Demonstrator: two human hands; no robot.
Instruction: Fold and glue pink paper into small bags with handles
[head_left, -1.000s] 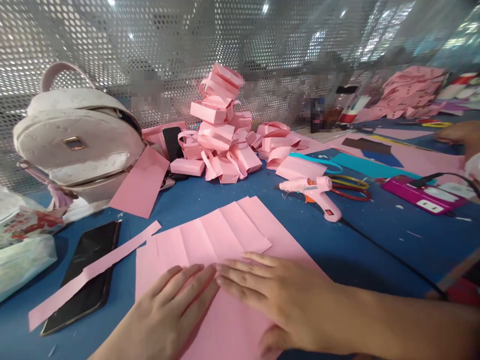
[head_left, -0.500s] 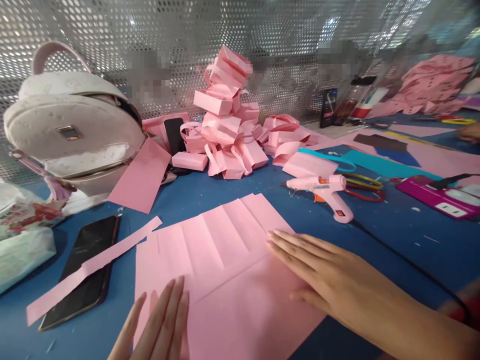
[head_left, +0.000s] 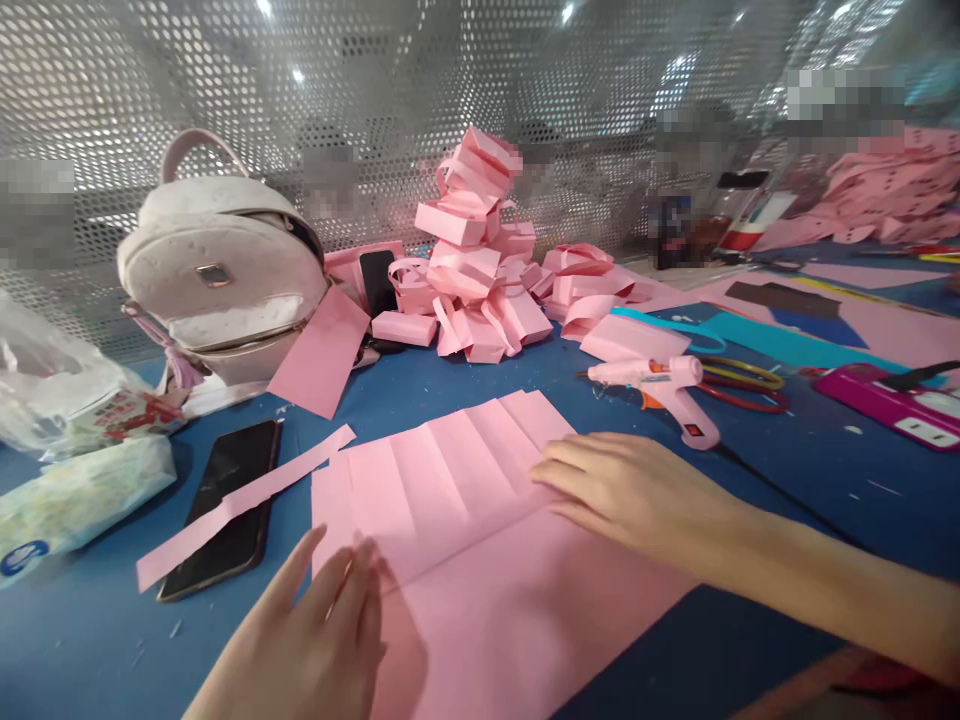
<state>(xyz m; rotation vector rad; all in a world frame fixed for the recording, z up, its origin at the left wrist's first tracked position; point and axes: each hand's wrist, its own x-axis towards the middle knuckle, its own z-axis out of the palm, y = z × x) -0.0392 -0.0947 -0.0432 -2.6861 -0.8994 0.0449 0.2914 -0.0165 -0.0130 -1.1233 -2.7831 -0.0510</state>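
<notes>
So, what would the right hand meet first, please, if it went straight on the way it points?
The right hand would probably meet the pleated pink paper just left of it, though depth is unclear.

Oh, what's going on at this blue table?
Someone is working with pink paper by hand. The right hand has its fingers at the right end of a creased paper lying over a larger pink sheet. The left hand is open at the left side; whether it touches is unclear. Beyond, a glue gun lies on the table, beside a heap of pink paper pieces.
</notes>
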